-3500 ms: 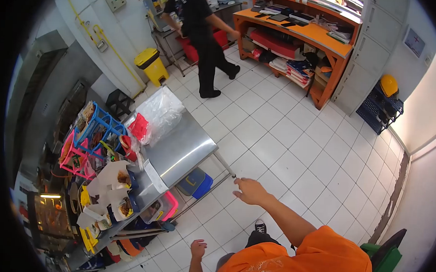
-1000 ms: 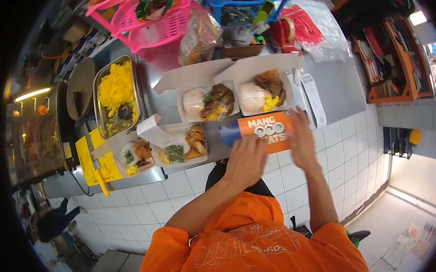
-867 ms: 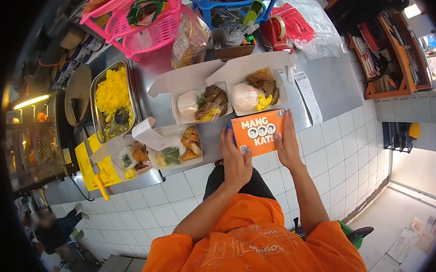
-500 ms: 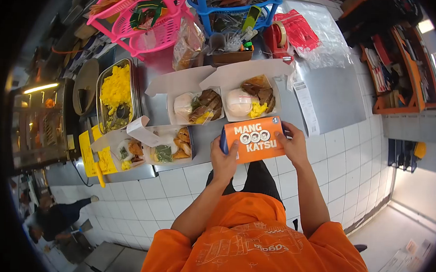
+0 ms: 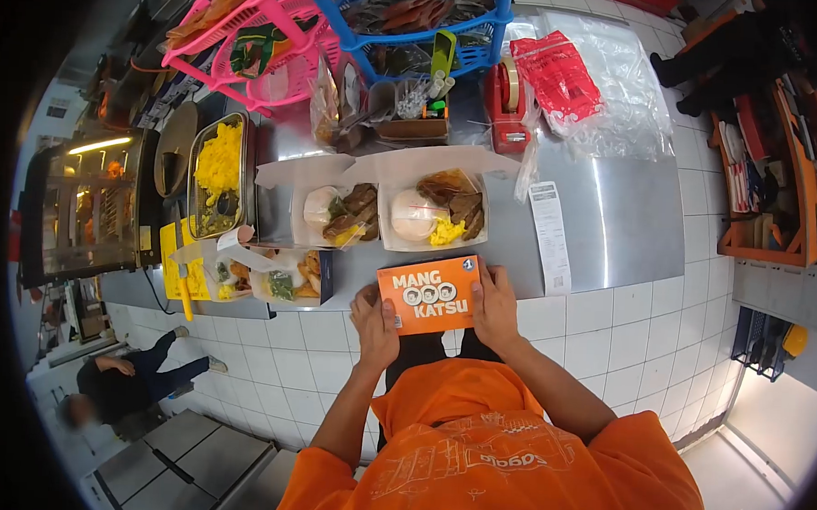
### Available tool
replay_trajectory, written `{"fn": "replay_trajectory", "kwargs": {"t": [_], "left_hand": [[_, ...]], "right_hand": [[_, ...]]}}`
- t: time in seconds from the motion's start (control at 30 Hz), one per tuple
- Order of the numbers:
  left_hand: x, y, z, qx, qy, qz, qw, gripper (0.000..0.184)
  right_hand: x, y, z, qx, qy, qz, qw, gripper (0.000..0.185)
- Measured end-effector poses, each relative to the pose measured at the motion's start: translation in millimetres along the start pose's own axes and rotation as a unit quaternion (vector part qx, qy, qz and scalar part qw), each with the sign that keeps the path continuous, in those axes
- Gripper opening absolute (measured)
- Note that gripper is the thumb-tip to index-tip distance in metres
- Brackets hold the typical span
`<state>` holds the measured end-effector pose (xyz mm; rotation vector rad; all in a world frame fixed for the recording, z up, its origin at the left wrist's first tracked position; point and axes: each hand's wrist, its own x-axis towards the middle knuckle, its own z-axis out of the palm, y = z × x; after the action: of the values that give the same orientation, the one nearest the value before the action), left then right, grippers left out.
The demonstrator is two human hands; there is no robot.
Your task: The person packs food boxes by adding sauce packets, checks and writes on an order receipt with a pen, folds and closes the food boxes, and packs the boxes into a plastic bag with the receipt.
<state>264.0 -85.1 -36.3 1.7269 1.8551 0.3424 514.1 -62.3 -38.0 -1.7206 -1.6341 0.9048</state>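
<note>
Orange printed cardboard box point(image 5: 430, 320), lid down, contents hidden; looks closed and ready to be moved. It sits level at the near edge of the steel counter point(image 5: 619, 228), partly overhanging; cannot tell if the counter bears it. Left hand point(image 5: 375, 328) and right hand point(image 5: 497, 306) clasp opposite ends, fingers curled in, thumbs towards the top. Light two-sided hold, by my reading.

Behind: two open white cardboard meal boxes point(image 5: 433, 160), rice and sliced meat inside. Two smaller ones point(image 5: 326, 279) by the near edge, left. Long paper receipt point(image 5: 550, 234), right. Red tape dispenser point(image 5: 504, 122) towards the far edge.

Room: white-tiled floor point(image 5: 624, 333); person in dark clothes point(image 5: 115, 388), lower left.
</note>
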Motion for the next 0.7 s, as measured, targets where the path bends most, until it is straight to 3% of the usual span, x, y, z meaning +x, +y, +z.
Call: {"fn": "replay_trajectory", "kwargs": {"t": [0.03, 0.1, 0.13, 0.2, 0.23, 0.33, 0.43, 0.53, 0.63, 0.7], "left_hand": [[-4, 2, 2, 0.006, 0.06, 0.042, 0.997, 0.061], [-6, 10, 3, 0.019, 0.183, 0.124, 0.975, 0.062], [-7, 12, -4, 0.052, 0.108, 0.177, 0.977, 0.063], [1, 12, -15, 0.114, -0.038, 0.285, 0.951, 0.068], [9, -5, -6, 0.146, -0.076, 0.274, 0.947, 0.074], [22, -23, 5, 0.345, 0.049, 0.379, 0.857, 0.078], [19, -5, -15, 0.081, -0.022, 0.352, 0.932, 0.066], [27, -17, -25, 0.15, -0.073, 0.398, 0.902, 0.063], [35, -23, -23, 0.147, 0.005, 0.453, 0.879, 0.065], [34, -28, -24, 0.158, -0.027, 0.451, 0.878, 0.064]], "right_hand": [[4, 1, -1, -0.012, -0.008, 0.0, 1.0, 0.048], [12, 2, -7, -0.065, 0.026, -0.108, 0.992, 0.049], [14, 0, -11, -0.09, 0.045, -0.16, 0.982, 0.049], [22, 4, -20, -0.11, -0.072, -0.287, 0.949, 0.051], [17, 5, -23, -0.117, -0.136, -0.342, 0.922, 0.053], [20, 12, -24, -0.157, -0.218, -0.382, 0.884, 0.063], [24, 19, -22, -0.274, -0.221, -0.451, 0.82, 0.068], [24, 15, -22, -0.312, -0.206, -0.449, 0.812, 0.069], [22, 14, -14, -0.291, -0.153, -0.44, 0.835, 0.07], [10, 3, -18, -0.252, -0.183, -0.391, 0.866, 0.068]]}}
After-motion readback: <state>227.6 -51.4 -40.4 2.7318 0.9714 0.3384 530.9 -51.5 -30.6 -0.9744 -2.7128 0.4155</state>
